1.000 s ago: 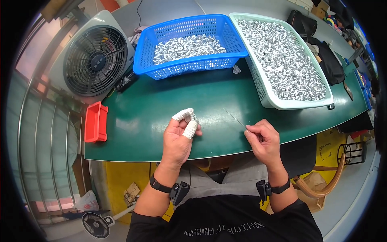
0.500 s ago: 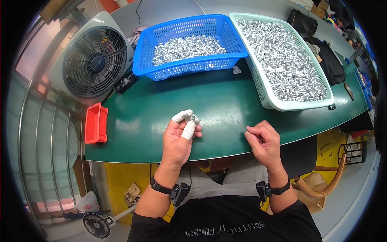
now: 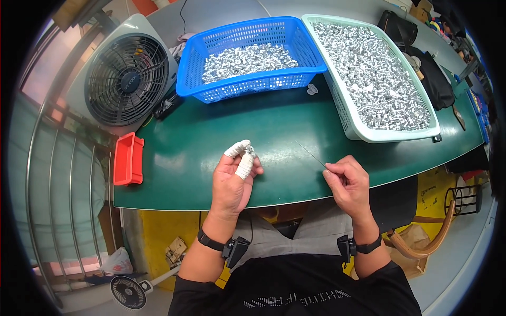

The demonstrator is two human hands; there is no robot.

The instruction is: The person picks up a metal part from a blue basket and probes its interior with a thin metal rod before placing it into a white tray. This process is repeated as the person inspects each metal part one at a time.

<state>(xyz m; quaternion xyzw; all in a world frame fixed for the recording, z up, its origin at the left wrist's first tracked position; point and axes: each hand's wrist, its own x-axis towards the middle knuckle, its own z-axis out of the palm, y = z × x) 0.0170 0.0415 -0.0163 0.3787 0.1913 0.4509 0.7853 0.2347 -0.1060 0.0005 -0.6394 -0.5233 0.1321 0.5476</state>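
My left hand (image 3: 230, 184) is raised over the front of the green table, white tape wrapped round its thumb and index finger. Between those two taped tips is a small silvery metal part (image 3: 250, 151), mostly covered by the fingers. To the right, my right hand (image 3: 348, 185) pinches a thin straight metal rod (image 3: 311, 155) by its near end. The rod slants up and to the left, its free tip apart from the left hand. Behind both hands stand a blue plastic basket (image 3: 253, 87) and a pale green basket (image 3: 387, 136), each holding many small silvery metal parts.
A red plastic bin (image 3: 138, 158) sits at the table's left end, near a box fan (image 3: 129, 79). Small clear round pieces (image 3: 312, 89) lie by the blue basket. Black bags (image 3: 429, 79) rest at the far right. The green tabletop (image 3: 184, 152) has a curved front edge.
The whole view has shifted slightly. My left fingertips have turned a little, so less of the metal part shows. The right hand's hold on the rod looks the same.
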